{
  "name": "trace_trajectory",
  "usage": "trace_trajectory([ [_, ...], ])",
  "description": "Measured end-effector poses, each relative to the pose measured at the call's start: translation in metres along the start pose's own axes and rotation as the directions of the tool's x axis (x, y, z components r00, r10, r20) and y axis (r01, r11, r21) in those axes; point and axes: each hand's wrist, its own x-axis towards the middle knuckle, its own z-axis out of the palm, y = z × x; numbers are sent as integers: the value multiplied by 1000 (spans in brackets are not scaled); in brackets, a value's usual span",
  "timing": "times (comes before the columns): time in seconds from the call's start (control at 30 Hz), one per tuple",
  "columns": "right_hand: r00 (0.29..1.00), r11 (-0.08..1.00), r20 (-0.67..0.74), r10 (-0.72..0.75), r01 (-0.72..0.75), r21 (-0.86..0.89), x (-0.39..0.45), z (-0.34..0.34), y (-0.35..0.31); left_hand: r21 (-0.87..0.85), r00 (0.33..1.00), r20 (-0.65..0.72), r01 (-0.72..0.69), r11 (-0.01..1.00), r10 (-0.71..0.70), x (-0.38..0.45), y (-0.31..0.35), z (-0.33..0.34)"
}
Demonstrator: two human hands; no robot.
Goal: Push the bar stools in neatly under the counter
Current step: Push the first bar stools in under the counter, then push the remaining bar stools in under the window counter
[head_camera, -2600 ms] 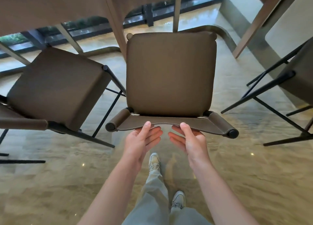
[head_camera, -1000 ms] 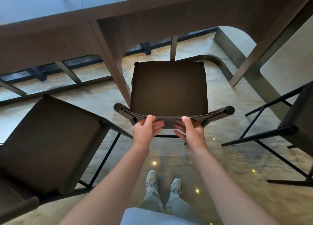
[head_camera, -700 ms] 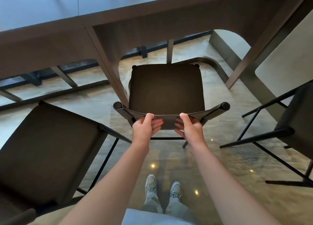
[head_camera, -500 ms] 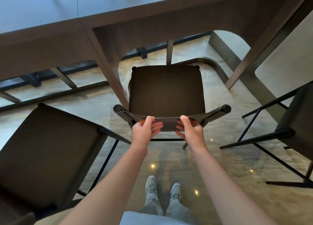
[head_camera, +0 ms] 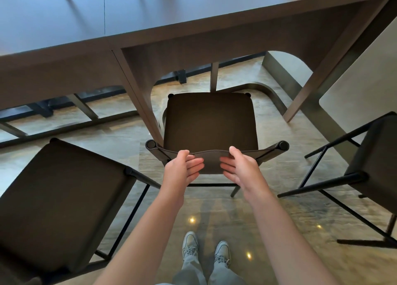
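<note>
The middle brown bar stool [head_camera: 210, 121] stands with its seat between the counter's supports, its front edge under the counter [head_camera: 193, 16]. Its low curved backrest [head_camera: 211, 162] faces me. My left hand [head_camera: 180, 170] and my right hand [head_camera: 242, 170] lie side by side on the backrest's outer face. Their fingers are straight and pressed against it, and the thumbs rest on its top edge. A second stool [head_camera: 60, 198] stands angled out at the lower left. A third stool [head_camera: 373, 160] stands out at the right edge, partly cut off.
A slanted wooden support [head_camera: 139, 100] runs down just left of the middle stool, and another [head_camera: 318, 76] slants at the right. A curved footrest rail [head_camera: 272, 95] lies beyond the seat. My feet [head_camera: 206, 248] stand on the polished stone floor behind the stool.
The middle stool has slid forward under the counter, and I stepped after it. In the last half second it stays put while my fingers straighten and spread on the backrest.
</note>
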Motion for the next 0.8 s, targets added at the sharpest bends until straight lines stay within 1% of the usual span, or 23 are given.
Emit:
trace_trajectory([
  [0.07, 998, 1000, 65, -11, 11, -14, -17, -1, -13, -64, 999, 7, -34, 997, 34, -15, 6, 0],
  [0.17, 991, 994, 84, -103, 106, -30, -42, -3, -31, -114, 994, 26, -102, 988, 105, -34, 22, 2],
  [0.27, 967, 972, 101, -232, 233, 2, -67, -3, -53, -99, 980, 37, -190, 977, 194, -51, 46, 7],
  [0.33, 940, 947, 132, -315, 320, -19, -82, -2, -69, -71, 962, 44, -267, 961, 270, -64, 62, 12],
  [0.5, 866, 869, 186, -464, 486, -95, -118, -1, -111, -28, 888, 109, -447, 894, 447, -105, 107, 27],
  [0.7, 763, 771, 220, -607, 633, -68, -153, -5, -150, -70, 796, 200, -571, 818, 572, -143, 151, 38],
  [0.8, 724, 737, 235, -649, 675, -45, -166, -6, -167, -78, 741, 222, -634, 769, 633, -156, 165, 43],
])
